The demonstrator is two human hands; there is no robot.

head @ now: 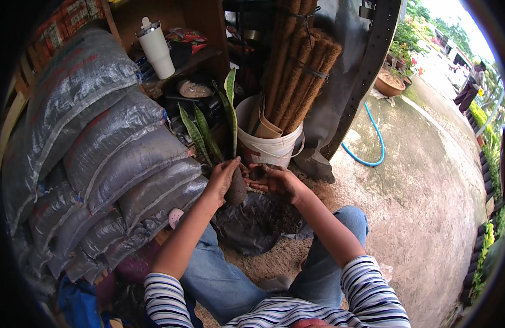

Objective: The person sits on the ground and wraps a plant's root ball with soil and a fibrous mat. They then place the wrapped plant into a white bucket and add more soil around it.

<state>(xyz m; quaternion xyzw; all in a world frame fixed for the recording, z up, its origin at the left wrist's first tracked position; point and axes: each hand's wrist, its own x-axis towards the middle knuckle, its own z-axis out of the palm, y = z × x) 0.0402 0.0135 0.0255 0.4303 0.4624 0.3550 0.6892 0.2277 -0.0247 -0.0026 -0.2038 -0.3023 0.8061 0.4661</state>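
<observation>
Soil-stained, my left hand is closed around the lower part of a snake plant, whose yellow-edged leaves rise above it. A brown ball of packed soil hangs below the fingers at the plant's base. Close by on the right, my right hand is palm up with curled fingers, cupping a dark lump that looks like soil. Under both hands lies a black plastic sheet or bag with dark loose soil at its right side.
Filled grey sacks are stacked at left. Ahead stands a white bucket holding coir poles. A white tumbler sits on a wooden shelf. A blue hose curves over concrete at right; a person stands far off beyond potted plants.
</observation>
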